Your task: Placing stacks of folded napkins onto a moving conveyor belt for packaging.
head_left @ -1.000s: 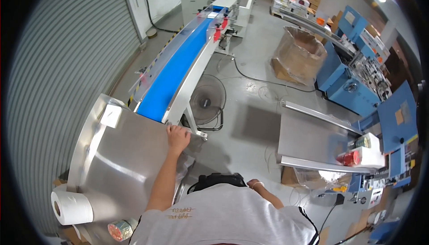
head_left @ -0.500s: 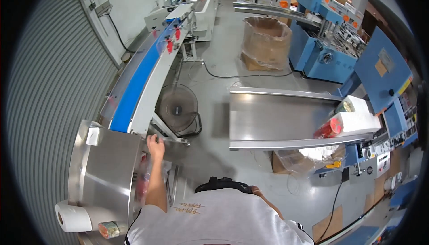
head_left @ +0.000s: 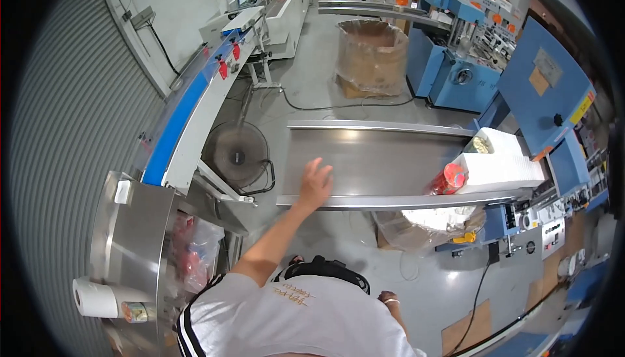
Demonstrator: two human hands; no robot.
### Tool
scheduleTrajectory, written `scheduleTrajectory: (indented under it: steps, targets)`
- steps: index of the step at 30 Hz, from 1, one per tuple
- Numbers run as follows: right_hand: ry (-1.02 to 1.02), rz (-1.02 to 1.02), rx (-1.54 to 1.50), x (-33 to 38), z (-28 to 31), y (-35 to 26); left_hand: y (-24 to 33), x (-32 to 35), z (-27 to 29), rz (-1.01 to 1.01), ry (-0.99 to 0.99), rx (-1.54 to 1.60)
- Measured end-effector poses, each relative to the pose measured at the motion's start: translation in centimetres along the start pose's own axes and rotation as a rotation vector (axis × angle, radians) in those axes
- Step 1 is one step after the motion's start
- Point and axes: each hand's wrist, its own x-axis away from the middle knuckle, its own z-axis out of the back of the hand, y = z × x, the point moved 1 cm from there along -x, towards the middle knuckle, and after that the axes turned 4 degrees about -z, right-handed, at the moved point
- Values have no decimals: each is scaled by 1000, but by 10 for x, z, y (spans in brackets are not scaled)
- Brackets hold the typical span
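Head view: a steel tray (head_left: 371,155) with raised side rails stretches in front of the person and to the right, ending at a blue machine (head_left: 543,90).
Left hand: the left hand (head_left: 317,184) hovers at the tray's near left corner, fingers apart and loosely bent, gripping nothing; whether it touches the near rail (head_left: 390,202) I cannot tell.
Right hand: the right hand (head_left: 388,298) hangs low beside the person's waist; its fingers are too small to tell open from closed.
Tray's right end: a white stack (head_left: 501,168) sits there, with a red cylindrical pack (head_left: 449,179) just beside it and a greenish pack (head_left: 480,144) behind.
Under the tray: a plastic-lined box (head_left: 430,227) with white material inside.
Left side: a floor fan (head_left: 236,152) stands beside a blue conveyor belt (head_left: 176,129).
Steel table: at lower left, its surface (head_left: 137,240) bears a white roll (head_left: 96,298) and a small cylindrical pack (head_left: 135,312).
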Motion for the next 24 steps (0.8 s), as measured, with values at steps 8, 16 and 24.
scheduleTrajectory:
  steps: [8, 16, 24]
  targets:
    - [93, 10, -79, -2, -44, 7, 24, -13, -52, -5, -312, -57]
    - [192, 18, -110, -32, -51, 26, 42, -12, -65, 13, -381, 51]
    - [273, 115, -186, -75, -13, -52, 46, -11, -61, 25, -361, 180]
